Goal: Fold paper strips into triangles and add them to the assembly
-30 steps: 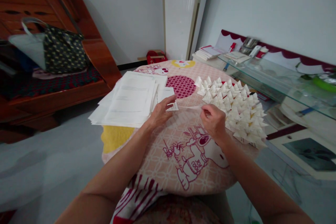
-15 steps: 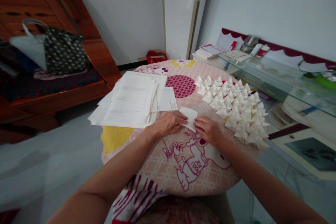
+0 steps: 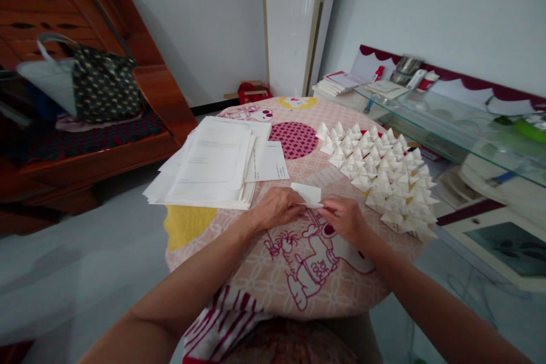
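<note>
A small white piece of paper (image 3: 307,194) is held between my two hands over the middle of the table. My left hand (image 3: 281,206) pinches its lower left corner, and my right hand (image 3: 342,214) pinches the lower right one. The near edge of the paper looks folded up. To the left lies a stack of white paper sheets (image 3: 215,162), some with printed lines. Rows of small pointed folded paper pieces (image 3: 377,173) stand close together to the right of my right hand.
A pink cartoon tablecloth (image 3: 273,273) covers the round table. At right is a glass shelf (image 3: 460,125) bearing papers and metal tins. A wooden bench (image 3: 106,153) holding a dotted bag (image 3: 104,82) stands at left. Behind is a tall white air conditioner (image 3: 291,28).
The paper's near edge has been turned up, and the piece now looks shorter and wider. Both hands have shifted slightly toward me; the stack and folded pieces stay put.
</note>
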A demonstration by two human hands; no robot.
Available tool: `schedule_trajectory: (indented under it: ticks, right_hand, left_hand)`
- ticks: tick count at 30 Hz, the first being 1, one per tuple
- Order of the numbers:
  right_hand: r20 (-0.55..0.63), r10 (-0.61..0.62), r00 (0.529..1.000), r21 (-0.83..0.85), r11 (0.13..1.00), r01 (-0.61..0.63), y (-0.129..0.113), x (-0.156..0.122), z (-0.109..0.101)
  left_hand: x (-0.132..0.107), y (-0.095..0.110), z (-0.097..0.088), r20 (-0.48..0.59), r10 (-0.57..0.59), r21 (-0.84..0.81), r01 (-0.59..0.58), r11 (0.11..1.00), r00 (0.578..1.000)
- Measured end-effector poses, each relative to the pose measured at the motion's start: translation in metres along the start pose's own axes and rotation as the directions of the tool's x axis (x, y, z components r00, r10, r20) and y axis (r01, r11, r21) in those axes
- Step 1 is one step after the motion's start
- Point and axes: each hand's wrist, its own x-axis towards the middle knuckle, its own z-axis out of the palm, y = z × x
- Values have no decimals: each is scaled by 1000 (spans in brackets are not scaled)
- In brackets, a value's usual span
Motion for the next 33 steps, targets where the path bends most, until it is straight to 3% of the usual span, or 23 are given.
schedule_trajectory:
  ticks: [2, 4, 8, 12, 16, 20, 27, 33]
  right_hand:
    - [53, 224, 973, 134, 964, -229, -3, 8, -2]
    - [133, 399, 907, 267, 867, -420, -4, 14, -2]
    - [188, 576, 796, 430, 680, -594, -2, 23, 3]
    - [122, 645, 755, 513, 610, -604, -4, 27, 12]
    - [5, 649, 760, 530, 643, -553, -5, 26, 18]
    - [-19, 623, 782, 486, 689, -538, -3, 20, 21]
    - [18, 669, 743, 412, 672, -615, -5, 20, 20]
    - [-4, 666, 746, 348, 701, -623, -7, 21, 21]
  left_hand:
    - [3, -2, 2, -42, -120, -68, 117, 991, 992]
    - [7, -6, 3, -76, -232, -157, 218, 963, 970]
    - [11, -18, 5, -113, -356, -295, 310, 904, 928]
    - [15, -26, 9, -201, -442, -358, 354, 864, 874]
    - [19, -22, 11, -249, -495, -267, 432, 861, 833]
    - [22, -17, 12, -265, -504, -233, 453, 861, 822]
    - [22, -15, 14, -305, -495, -169, 465, 869, 813]
    - [25, -12, 11, -269, -539, -123, 526, 841, 798]
